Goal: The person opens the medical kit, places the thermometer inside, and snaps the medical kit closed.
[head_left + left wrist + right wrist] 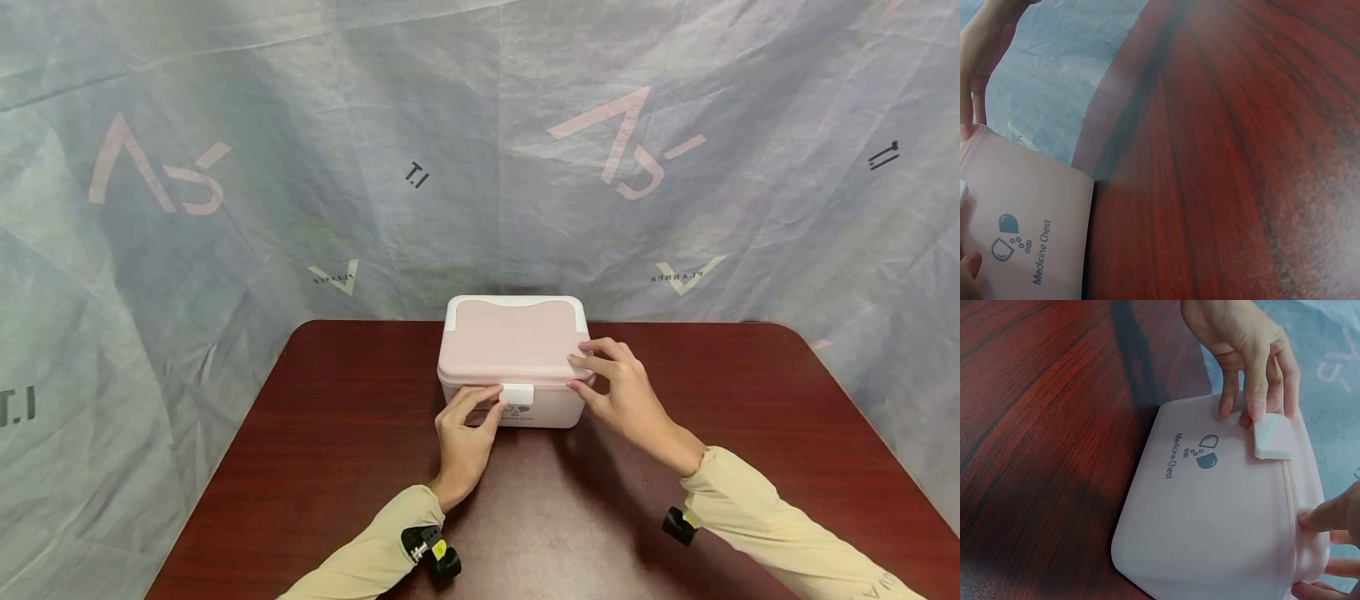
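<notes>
A pale pink medicine chest [551, 407] stands at the table's far side, its lid [513, 342] down and edged in white at the back. "Medicine Chest" and a capsule mark are printed on its front [1210, 506]. At the front middle is a white latch [517, 394]. My left hand [465, 442] pinches the latch's left end between thumb and index finger. With the thumb at the lid's front edge and fingers over the top, my right hand [630, 400] grips the lid's right front corner. The left wrist view shows only a sliver of the left fingers.
The chest rests on a dark red wood-grain table [360, 392] with rounded far corners. Close behind the table hangs a grey printed cloth [480, 233]. A small black camera [442, 562] is strapped to the left wrist, another [678, 527] to the right.
</notes>
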Demonstrator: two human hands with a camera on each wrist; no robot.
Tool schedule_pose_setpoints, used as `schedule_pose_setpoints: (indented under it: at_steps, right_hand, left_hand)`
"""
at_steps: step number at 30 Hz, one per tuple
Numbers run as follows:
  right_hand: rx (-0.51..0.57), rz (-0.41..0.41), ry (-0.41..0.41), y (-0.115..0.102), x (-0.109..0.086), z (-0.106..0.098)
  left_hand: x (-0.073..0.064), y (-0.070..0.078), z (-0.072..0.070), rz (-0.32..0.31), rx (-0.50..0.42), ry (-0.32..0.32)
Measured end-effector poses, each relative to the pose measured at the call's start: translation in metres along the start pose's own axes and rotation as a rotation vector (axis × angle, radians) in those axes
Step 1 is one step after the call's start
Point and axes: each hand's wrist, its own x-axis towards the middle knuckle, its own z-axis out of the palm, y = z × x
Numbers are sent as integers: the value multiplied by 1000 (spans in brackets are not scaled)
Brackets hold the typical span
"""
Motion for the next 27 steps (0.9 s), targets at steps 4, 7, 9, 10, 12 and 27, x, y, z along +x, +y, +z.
schedule_pose_setpoints:
  at_steps: [4, 7, 9, 10, 12, 27]
  right_hand:
    - [-6, -8, 8, 1, 0, 1]
    - [-7, -12, 12, 1, 0, 1]
    - [-7, -12, 12, 0, 0, 1]
    - [-7, -11, 12, 0, 0, 1]
    - [-7, -10, 10, -1, 0, 1]
    - [2, -13, 12, 1, -1, 2]
  left_hand:
    - [0, -1, 1, 11, -1, 1]
    - [0, -1, 2, 15, 8, 5]
    - [0, -1, 2, 17, 18, 11]
    - [0, -2, 2, 19, 24, 15]
    - [-1, -2, 3, 20, 26, 21]
    - [1, 2, -2, -38, -12, -35]
